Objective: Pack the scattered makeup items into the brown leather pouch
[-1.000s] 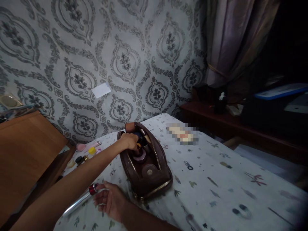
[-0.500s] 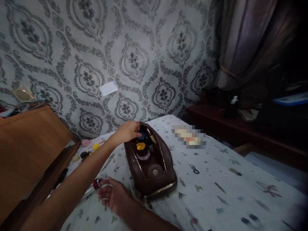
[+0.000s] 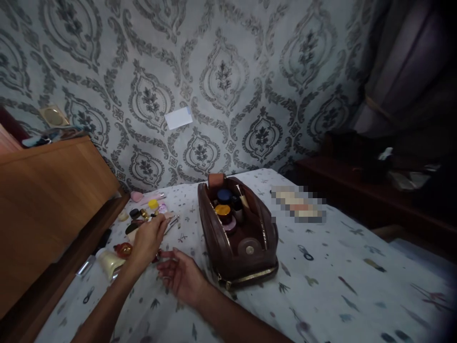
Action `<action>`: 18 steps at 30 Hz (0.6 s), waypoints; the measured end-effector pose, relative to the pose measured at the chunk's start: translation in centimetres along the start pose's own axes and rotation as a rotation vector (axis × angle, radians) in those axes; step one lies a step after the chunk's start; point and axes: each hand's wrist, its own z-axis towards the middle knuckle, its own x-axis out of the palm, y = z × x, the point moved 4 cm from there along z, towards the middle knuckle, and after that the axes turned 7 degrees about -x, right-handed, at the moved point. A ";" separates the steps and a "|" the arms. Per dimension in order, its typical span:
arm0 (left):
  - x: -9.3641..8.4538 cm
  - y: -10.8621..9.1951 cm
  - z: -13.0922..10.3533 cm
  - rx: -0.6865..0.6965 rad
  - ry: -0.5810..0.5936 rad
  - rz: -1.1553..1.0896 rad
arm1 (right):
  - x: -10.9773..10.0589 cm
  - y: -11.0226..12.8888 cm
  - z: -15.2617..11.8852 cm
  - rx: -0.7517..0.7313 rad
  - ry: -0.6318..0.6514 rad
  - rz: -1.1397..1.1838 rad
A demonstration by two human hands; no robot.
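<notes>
My left hand (image 3: 149,234) is among small cosmetics left of the bag, its fingers pinched together; what they hold is hidden. My right hand (image 3: 183,277), palm up and fingers curled, pinches a small red-capped item (image 3: 156,257) at its fingertips, partly covered by my left wrist. Beside it stands a brown bag (image 3: 246,267), unzipped. Inside are an amber-lidded jar (image 3: 223,213), a blue-lidded jar (image 3: 224,196), a pink round item (image 3: 230,225) and a brush (image 3: 242,195). A yellow cap (image 3: 153,204) and a black lid (image 3: 134,213) lie beyond my left hand.
A cream tube (image 3: 109,263) and an amber bottle (image 3: 123,249) lie near my left forearm. The wooden panel (image 3: 53,186) borders the bed on the left. A pixelated item (image 3: 299,204) lies right of the bag. The patterned wall (image 3: 228,114) rises behind.
My left hand has left the bag's far end and moved down-left to the cosmetics. My right hand stays low beside the bag with the red-capped item. The view has shifted left.
</notes>
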 end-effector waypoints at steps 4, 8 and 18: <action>1.8 2.9 -1.5 -0.019 -0.028 -0.077 | -0.2 -0.1 0.0 -0.012 0.020 -0.004; 3.9 4.7 -2.7 -0.098 0.000 -0.132 | -0.6 -0.2 0.3 -0.011 0.033 0.002; 5.6 6.2 -4.6 -0.102 -0.064 -0.261 | -0.6 0.2 0.4 -0.032 0.020 0.006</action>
